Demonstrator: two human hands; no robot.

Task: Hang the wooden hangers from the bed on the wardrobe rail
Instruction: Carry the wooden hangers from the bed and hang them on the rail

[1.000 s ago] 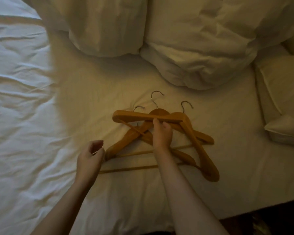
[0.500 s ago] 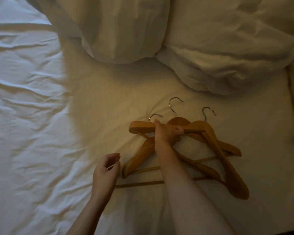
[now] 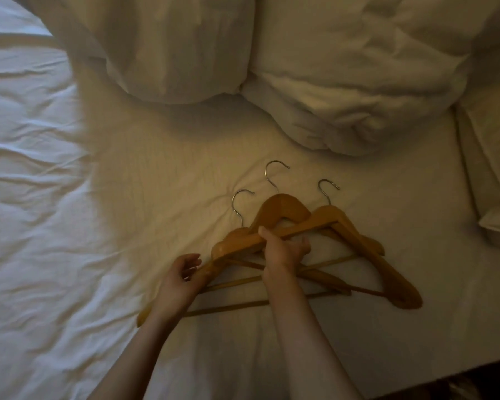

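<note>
Three wooden hangers (image 3: 283, 207) lay overlapped on the bed (image 3: 127, 174). The right hand (image 3: 283, 252) had its fingers curled round the top one's arm. The left hand (image 3: 182, 280) was at the pile's 8 o'clock, fingers loosely curled, grip undetermined.

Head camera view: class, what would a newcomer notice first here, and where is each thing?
A pile of wooden hangers with three metal hooks lies low in the middle, on the pale sheet. The right hand grips one hanger's arm, and the left hand is at the pile's left end, its hold unclear. A bunched white duvet fills the top.
</note>
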